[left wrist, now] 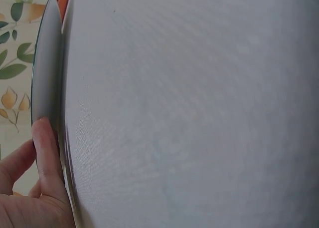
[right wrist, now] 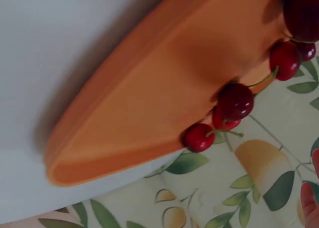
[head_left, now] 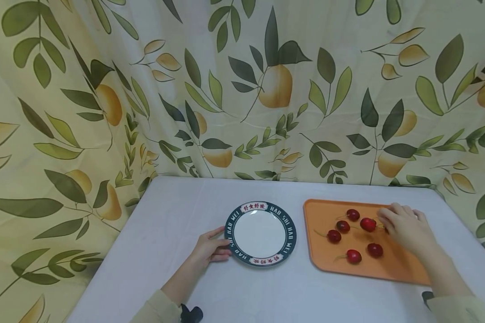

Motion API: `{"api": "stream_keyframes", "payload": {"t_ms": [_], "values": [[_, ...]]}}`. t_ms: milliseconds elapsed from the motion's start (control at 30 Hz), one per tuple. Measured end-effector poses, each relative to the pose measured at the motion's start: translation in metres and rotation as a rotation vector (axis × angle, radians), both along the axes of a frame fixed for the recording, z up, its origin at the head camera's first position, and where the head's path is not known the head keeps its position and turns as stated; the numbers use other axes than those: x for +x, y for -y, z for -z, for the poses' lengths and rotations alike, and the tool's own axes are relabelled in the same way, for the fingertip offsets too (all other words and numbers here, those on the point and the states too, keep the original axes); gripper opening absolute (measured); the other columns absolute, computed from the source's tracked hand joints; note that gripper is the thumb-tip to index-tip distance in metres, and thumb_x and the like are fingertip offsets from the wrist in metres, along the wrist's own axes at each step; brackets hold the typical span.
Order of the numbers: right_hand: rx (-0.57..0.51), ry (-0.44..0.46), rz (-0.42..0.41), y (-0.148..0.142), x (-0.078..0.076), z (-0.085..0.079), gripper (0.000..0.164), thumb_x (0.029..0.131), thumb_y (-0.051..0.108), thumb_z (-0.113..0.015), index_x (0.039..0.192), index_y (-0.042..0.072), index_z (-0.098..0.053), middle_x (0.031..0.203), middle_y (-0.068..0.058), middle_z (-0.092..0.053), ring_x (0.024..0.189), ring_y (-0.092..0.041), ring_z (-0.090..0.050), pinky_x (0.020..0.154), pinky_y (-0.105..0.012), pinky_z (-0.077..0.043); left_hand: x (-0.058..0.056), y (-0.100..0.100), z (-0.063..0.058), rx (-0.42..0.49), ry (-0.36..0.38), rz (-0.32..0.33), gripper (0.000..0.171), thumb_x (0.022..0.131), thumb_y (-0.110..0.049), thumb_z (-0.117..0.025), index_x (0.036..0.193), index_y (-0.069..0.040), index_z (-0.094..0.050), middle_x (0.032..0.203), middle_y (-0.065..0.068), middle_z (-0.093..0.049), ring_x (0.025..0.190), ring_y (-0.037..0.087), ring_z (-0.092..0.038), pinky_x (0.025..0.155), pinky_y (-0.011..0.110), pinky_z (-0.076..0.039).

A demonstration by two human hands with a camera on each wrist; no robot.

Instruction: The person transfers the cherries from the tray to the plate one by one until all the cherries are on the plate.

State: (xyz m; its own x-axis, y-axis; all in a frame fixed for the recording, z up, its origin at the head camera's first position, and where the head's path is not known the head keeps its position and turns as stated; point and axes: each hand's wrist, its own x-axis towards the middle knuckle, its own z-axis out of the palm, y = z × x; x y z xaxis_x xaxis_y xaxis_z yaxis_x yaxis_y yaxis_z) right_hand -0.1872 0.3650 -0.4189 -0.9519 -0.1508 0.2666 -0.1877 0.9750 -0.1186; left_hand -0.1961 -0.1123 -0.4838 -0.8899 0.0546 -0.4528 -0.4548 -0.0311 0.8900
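The plate carries all the legible writing, on its dark rim; pale capitals run clockwise down the right side as HAO SHI HAO WEI; the same four words, HAO SHI HAO WEI, climb the left side; a light upper panel bears the red characters 好食好味; a light lower panel repeats 好食好味 in red, upside down in the head view.

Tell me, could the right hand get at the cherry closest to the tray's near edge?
Probably yes: the right hand is over the same orange tray, and nothing covers that cherry from above.
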Motion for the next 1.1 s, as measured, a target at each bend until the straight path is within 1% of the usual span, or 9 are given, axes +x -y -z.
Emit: {"api": "stream_keyframes", "payload": {"t_ms": [200,400,633,867,1100], "values": [[-0.015,0.035,-0.023,0.023,-0.009,-0.007,0.016,0.085,0.012,-0.061,0.101,0.006,-0.059,0.097,-0.018,-0.05,0.097,-0.041,-0.039,0.09,-0.066,-0.023,0.0,0.0,0.0,0.002,0.005,-0.003,0.061,0.08,-0.003,-0.064,0.137,-0.007,-0.041,0.076,0.011,-0.068,0.061,0.019,-0.067,0.062,0.034,-0.059],[-0.046,0.04,-0.067,0.044,-0.019,-0.011,0.012,0.088,0.013,-0.058,0.1,0.011,-0.058,0.099,-0.015,-0.05,0.097,-0.038,-0.041,0.091,-0.064,-0.024,0.0,0.0,0.0,-0.009,0.004,-0.002,0.06,0.081,-0.004,-0.064,0.137,-0.008,-0.042,0.076,0.01,-0.068,0.061,0.018,-0.067,0.062,0.033,-0.059],[-0.066,0.012,-0.129,0.066,-0.029,-0.01,0.014,0.088,0.012,-0.059,0.101,0.012,-0.06,0.099,-0.014,-0.051,0.097,-0.036,-0.042,0.09,-0.063,-0.026,0.0,0.0,0.0,-0.008,0.004,-0.006,0.06,0.081,-0.003,-0.064,0.137,-0.008,-0.042,0.076,0.01,-0.068,0.061,0.018,-0.067,0.062,0.034,-0.059],[-0.099,0.037,-0.157,0.091,-0.04,-0.009,0.014,0.09,0.013,-0.056,0.103,0.012,-0.06,0.1,-0.013,-0.052,0.101,-0.035,-0.041,0.095,-0.062,-0.024,-0.001,-0.001,0.0,-0.012,0.009,-0.012,0.061,0.081,-0.002,-0.063,0.137,-0.008,-0.042,0.077,0.01,-0.068,0.06,0.018,-0.067,0.062,0.034,-0.059],[-0.122,0.039,-0.187,0.121,-0.048,-0.006,0.017,0.089,0.014,-0.057,0.106,0.012,-0.062,0.102,-0.013,-0.053,0.104,-0.035,-0.042,0.097,-0.061,-0.025,-0.001,-0.001,0.0,-0.015,0.015,-0.012,0.061,0.081,-0.003,-0.064,0.137,-0.008,-0.042,0.077,0.01,-0.068,0.061,0.018,-0.067,0.063,0.034,-0.059]]}}
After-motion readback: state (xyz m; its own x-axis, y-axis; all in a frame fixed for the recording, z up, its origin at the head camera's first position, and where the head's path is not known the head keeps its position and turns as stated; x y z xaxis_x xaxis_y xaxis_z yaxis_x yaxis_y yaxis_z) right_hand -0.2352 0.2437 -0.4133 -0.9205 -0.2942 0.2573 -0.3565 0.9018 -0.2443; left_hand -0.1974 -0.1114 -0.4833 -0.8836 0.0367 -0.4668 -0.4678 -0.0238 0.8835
